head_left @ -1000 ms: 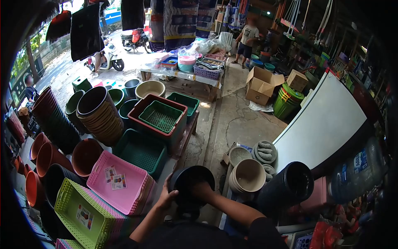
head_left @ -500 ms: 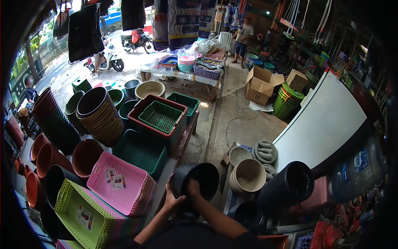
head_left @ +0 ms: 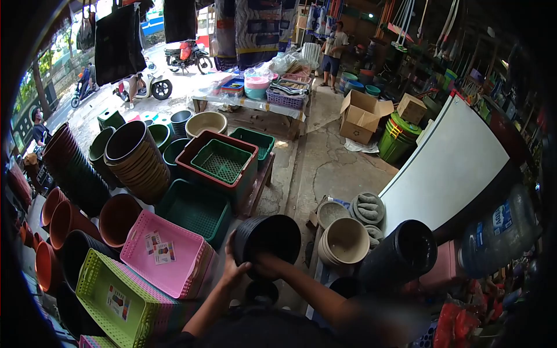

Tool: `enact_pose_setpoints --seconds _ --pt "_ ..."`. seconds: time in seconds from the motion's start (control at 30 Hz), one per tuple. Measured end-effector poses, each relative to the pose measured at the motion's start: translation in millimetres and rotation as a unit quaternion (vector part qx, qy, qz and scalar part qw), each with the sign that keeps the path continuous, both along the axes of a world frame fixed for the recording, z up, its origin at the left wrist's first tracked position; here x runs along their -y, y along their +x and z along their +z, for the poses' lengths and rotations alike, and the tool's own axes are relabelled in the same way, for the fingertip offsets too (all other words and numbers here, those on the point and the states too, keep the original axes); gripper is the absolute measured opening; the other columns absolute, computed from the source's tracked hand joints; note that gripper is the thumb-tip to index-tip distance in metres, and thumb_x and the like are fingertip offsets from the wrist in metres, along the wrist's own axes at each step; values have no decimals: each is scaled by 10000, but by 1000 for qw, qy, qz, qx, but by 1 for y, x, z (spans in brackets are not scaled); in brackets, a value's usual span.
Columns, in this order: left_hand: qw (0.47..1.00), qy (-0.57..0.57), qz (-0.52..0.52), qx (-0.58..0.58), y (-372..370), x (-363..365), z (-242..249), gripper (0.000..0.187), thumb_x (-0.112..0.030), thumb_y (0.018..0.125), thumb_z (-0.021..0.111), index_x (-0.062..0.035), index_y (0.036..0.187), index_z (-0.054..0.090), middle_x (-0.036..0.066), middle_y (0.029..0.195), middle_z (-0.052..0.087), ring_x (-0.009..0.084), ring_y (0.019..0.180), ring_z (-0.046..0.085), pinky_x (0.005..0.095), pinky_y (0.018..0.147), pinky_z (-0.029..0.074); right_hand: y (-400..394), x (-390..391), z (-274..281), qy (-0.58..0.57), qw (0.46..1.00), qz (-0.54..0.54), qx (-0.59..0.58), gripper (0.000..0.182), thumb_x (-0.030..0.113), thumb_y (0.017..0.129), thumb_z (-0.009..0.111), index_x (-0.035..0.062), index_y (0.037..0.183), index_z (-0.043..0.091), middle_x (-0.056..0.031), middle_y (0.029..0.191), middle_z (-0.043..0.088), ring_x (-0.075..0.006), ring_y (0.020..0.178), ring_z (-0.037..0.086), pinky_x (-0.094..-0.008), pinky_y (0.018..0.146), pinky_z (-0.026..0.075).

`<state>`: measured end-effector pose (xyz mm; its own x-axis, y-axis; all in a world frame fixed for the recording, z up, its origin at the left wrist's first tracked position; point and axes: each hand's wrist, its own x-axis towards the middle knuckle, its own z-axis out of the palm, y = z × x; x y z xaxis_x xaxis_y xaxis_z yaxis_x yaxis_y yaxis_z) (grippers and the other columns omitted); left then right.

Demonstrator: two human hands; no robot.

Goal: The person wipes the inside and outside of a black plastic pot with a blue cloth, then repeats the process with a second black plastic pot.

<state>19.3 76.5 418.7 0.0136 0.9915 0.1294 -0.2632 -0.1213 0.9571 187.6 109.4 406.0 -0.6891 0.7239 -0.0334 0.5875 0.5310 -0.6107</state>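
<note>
A stack of black pots (head_left: 290,235) is tilted in front of me at the bottom centre, its open mouth facing right and up. My left hand (head_left: 233,264) wraps round the outer left side of the stack, thumb toward the rim. My right hand (head_left: 268,265) reaches inside the mouth, and its fingers are hidden in the dark interior. Below the stack stands another black pot (head_left: 261,292), near my body.
Pink baskets (head_left: 168,255) and green baskets (head_left: 116,298) are stacked on the left. Beige pots (head_left: 345,240) and a tall black pot stack (head_left: 406,252) stand on the right. A person (head_left: 333,55) stands at the back.
The black pot stack has shifted slightly left and up, with both hands moving along. A motorbike rider has appeared on the street at the left. The person at the back now stands more upright.
</note>
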Motion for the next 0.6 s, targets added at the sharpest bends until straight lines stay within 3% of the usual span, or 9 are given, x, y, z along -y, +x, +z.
enact_pose_setpoints --seconds 0.07,0.13,0.2,0.27,0.4,0.47,0.53,0.57,0.6 --pt "1000 -14 -10 -25 -13 0 7 1261 -629 496 797 -137 1493 202 186 1408 261 328 1354 257 459 1118 226 0 0 14 -9 997 25 -71 255 254 747 635 31 862 685 -188 863 678 -314 825 673 -440 725 526" --pt "996 -24 -22 -88 -22 5 7 1245 -581 511 818 -132 1493 198 182 1438 254 321 1354 275 455 1103 273 18 5 58 55 950 85 297 256 237 737 625 39 889 685 -198 893 671 -310 884 661 -426 755 512" --pt "999 -24 -33 -26 -12 5 17 1234 -543 517 833 -131 1492 199 177 1440 268 318 1348 293 446 1103 279 42 -6 18 152 935 -18 320 297 242 732 613 49 949 674 -195 940 665 -318 910 649 -405 814 497" --pt "996 -28 -40 69 -7 4 18 1210 -445 533 863 -129 1491 195 164 1445 300 312 1328 345 422 1104 293 50 -22 16 298 938 -115 133 338 238 735 596 40 1003 652 -182 1009 656 -325 924 643 -432 867 480" --pt "998 -19 -13 50 -5 2 17 1196 -461 557 848 -124 1493 185 165 1444 295 304 1325 345 419 1107 284 43 -14 56 179 945 -20 274 345 241 777 572 6 1024 633 -185 1042 648 -315 965 632 -443 899 461" --pt "998 2 6 55 4 4 39 1212 -459 572 848 -118 1500 147 166 1443 293 296 1333 333 418 1111 273 22 2 98 38 945 87 312 438 294 832 562 0 1155 592 -213 1139 612 -342 1047 600 -455 946 436" --pt "997 7 5 81 13 5 35 1225 -453 576 852 -117 1502 125 167 1440 296 295 1334 331 417 1112 270 19 12 4 23 998 23 51 548 420 905 516 -11 1243 545 -214 1197 593 -363 1095 576 -461 987 412" --pt "994 14 4 105 16 8 30 1239 -447 580 856 -115 1505 102 169 1438 300 293 1336 329 416 1113 268 6 14 27 25 998 24 53 548 420 905 516 -11 1243 545 -214 1197 593 -363 1095 576 -461 987 412" --pt "997 22 7 68 10 5 -11 1249 -435 592 860 -124 1508 71 164 1444 298 287 1337 330 417 1114 271 -8 21 51 -239 949 -116 -172 571 440 932 486 -17 1273 517 -192 1234 575 -336 1123 563 -448 1011 395"
